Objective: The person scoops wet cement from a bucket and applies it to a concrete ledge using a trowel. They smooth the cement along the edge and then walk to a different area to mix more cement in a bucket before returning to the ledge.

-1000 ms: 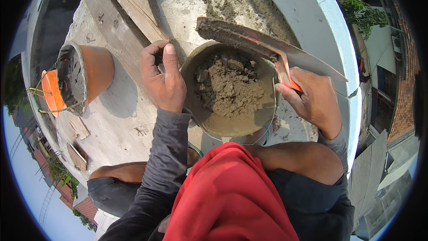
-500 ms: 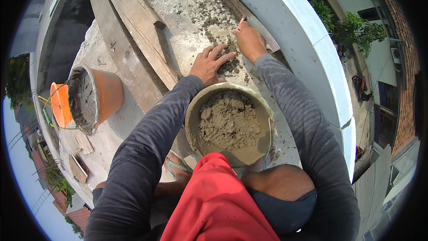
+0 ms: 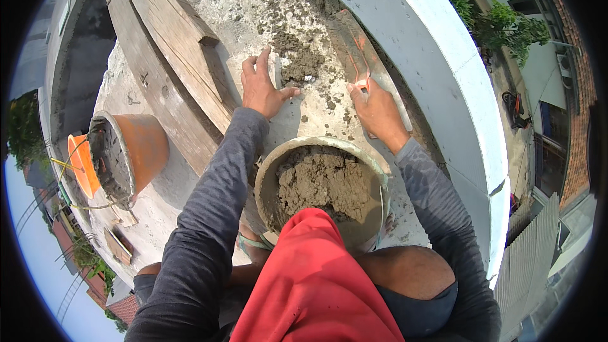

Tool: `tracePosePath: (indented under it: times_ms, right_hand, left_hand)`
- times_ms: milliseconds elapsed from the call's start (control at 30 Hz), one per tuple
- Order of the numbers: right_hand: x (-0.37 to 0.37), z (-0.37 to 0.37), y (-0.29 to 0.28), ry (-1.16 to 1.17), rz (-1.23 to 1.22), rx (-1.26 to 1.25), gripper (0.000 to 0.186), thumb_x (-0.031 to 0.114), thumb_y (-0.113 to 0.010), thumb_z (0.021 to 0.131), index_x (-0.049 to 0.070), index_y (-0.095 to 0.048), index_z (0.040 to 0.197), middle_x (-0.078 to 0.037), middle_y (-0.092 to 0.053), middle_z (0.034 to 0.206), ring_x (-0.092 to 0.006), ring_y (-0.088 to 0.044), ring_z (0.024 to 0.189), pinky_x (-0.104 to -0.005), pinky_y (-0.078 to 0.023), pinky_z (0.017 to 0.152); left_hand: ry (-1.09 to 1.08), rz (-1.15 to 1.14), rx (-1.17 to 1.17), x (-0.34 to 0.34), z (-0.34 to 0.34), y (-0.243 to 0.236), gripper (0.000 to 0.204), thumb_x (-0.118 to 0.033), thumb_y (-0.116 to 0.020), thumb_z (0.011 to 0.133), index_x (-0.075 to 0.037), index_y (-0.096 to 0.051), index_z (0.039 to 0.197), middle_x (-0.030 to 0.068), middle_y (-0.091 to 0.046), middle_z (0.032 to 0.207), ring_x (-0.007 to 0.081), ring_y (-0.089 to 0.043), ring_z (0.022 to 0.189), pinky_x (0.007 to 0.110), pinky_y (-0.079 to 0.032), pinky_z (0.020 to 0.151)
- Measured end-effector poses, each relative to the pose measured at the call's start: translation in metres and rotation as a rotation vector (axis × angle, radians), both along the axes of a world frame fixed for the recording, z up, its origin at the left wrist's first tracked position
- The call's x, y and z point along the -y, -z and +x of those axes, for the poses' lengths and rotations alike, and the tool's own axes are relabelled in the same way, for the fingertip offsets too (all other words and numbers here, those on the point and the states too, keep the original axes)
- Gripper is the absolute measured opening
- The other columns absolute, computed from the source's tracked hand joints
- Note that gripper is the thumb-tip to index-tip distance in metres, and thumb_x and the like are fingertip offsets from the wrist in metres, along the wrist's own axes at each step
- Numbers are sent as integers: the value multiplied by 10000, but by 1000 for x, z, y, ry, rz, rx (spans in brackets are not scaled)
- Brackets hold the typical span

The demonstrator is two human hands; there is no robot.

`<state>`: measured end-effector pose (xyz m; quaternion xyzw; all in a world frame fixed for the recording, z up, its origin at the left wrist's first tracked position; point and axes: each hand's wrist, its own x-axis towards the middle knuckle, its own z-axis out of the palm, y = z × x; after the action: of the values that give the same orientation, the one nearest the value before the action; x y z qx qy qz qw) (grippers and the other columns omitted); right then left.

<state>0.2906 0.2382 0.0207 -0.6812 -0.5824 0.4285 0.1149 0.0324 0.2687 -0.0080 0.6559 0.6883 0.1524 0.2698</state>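
My left hand [image 3: 259, 88] lies with fingers spread over a pale flat piece [image 3: 276, 66], beside a small heap of wet mortar [image 3: 303, 63] on the rough concrete. My right hand [image 3: 382, 114] is closed round the handle of a long flat plastering trowel [image 3: 347, 35] with an orange bracket. Its blade lies along the foot of the pale wall and is smeared with mortar; the palm hides most of the grip. Between my forearms stands a round bucket [image 3: 269, 164], partly filled with lumpy grey-brown mortar [image 3: 326, 180].
Two long wooden planks [image 3: 158, 69] lie to the left. Beyond them an orange bucket [image 3: 149, 145] crusted with mortar rests tilted, against a smaller orange container [image 3: 82, 168]. A pale curved wall [image 3: 443, 82] borders the right side, with ground and buildings lower beyond it.
My left hand has moved left, onto the pale piece. The right hand has come nearer with the trowel, drawing it away from the small mortar heap.
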Motion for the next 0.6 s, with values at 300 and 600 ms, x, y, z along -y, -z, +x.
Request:
tracePosePath:
  times_ms: [300,600]
  right_hand:
    - [-18,-23,0,-119,72,-66,526,391,-545,1010,-122,-595,1113,-269,-668,758,-431,-673,694,-518,-508,678]
    - [-54,-20,-20,-264,25,-5,447,338,-545,1020,-97,-571,1122,-267,-687,834,-415,-687,788,-514,-530,751]
  left_hand:
    - [6,-35,-62,-31,-3,12,1074,-112,-943,623,-57,-369,1528,210,-446,1340,357,-598,1113,415,-533,963]
    - [30,-155,-122,-35,-25,11,1226,-220,-994,531,-47,-327,1545,234,-378,1425,418,-550,1231,432,-513,1037]
